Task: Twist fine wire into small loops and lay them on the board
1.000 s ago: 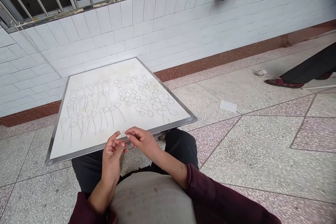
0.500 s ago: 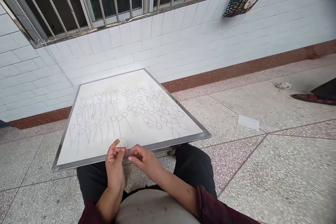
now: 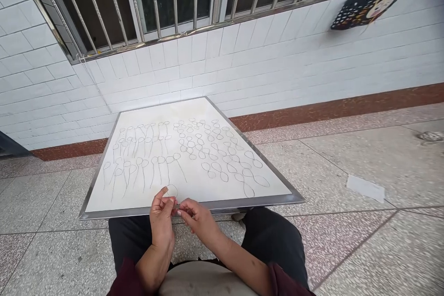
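My left hand (image 3: 162,217) is at the near edge of the white board (image 3: 132,199), thumb and forefinger pinched on a thin looped wire (image 3: 176,189). The wire's round loop rises above the fingertips over the board. Close against it on the right, my right hand (image 3: 199,221) pinches at the wire's lower end, which the fingers mostly hide. Several single-loop wires with long straight tails (image 3: 140,166) lie in rows on the left of the board. On its right half lie several wires shaped in double loops (image 3: 222,152).
The board has a grey metal frame (image 3: 298,197) and sits over my knees, its far edge by the white tiled wall (image 3: 156,74). Above are barred windows (image 3: 173,0). A dotted bag (image 3: 364,9) hangs from the bars. A white paper (image 3: 366,188) lies on the speckled floor.
My view has swung left, so the scene sits further right. My right thumb and forefinger have closed together near the wire. The wires lying on the board are unchanged.
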Available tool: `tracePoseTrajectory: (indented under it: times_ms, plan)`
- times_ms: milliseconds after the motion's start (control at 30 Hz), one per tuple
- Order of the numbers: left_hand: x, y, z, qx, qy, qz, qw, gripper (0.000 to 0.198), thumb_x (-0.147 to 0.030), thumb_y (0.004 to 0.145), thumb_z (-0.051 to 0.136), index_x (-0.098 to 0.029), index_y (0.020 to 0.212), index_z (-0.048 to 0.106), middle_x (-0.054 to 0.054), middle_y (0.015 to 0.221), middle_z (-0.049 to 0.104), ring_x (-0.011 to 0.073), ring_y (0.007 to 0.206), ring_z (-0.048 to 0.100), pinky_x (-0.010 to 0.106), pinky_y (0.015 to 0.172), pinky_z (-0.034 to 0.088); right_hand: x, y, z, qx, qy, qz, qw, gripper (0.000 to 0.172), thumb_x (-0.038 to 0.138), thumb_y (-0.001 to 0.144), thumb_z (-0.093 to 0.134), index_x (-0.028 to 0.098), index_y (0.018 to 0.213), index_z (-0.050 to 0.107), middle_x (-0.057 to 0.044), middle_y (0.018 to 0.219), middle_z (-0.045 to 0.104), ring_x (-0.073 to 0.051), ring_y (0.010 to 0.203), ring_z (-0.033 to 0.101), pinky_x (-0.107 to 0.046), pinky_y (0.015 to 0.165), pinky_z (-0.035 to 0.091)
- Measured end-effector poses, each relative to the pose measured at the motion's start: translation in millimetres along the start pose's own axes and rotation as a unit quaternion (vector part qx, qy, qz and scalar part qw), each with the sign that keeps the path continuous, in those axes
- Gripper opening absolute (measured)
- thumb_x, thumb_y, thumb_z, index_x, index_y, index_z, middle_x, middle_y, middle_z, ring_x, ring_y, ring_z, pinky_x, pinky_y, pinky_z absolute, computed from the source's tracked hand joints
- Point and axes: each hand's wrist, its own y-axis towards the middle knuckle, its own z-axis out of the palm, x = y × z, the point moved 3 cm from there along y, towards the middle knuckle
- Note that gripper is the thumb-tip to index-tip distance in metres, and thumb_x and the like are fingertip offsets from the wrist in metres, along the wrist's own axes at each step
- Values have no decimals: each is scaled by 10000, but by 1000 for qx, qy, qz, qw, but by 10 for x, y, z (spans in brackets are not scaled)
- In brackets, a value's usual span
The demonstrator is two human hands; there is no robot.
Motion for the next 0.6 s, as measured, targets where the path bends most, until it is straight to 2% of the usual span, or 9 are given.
tracePoseTrajectory:
  times_ms: [167, 333, 467, 600]
  plan:
    - [-55, 40, -72, 3, 14, 17, 1000, 454, -311, 705, 784, -210, 1122, 633, -5, 762, 580, 153, 807, 597, 260, 672, 488, 52, 7, 24, 46, 26, 3, 999, 150, 368, 836, 557, 223, 832, 594, 11, 638, 544, -150, 550, 561, -225, 402, 440]
    - [-14, 57, -74, 10, 1, 13, 1000, 442, -335, 710, 787, -215, 1112, 651, -9, 748, 583, 155, 806, 615, 276, 736, 494, 78, 55, 53, 28, 56, 27, 998, 187, 408, 824, 566, 226, 792, 598, 26, 572, 525, -145, 497, 541, -235, 391, 441]
    - [30, 100, -70, 33, 4, 17, 999, 441, -363, 734, 768, -235, 1137, 640, -8, 754, 601, 157, 815, 620, 281, 753, 496, 21, 113, 83, 12, 74, 46, 996, 210, 431, 792, 590, 224, 759, 583, 28, 596, 532, -141, 500, 546, -238, 397, 447]
    - [8, 135, -132, 55, 55, 15, 997, 507, -399, 734, 761, -232, 1190, 614, 38, 879, 647, 176, 850, 615, 292, 732, 505, 4, 165, 84, 9, 74, 53, 996, 209, 431, 782, 586, 222, 762, 574, 33, 583, 514, -134, 493, 530, -233, 404, 440]
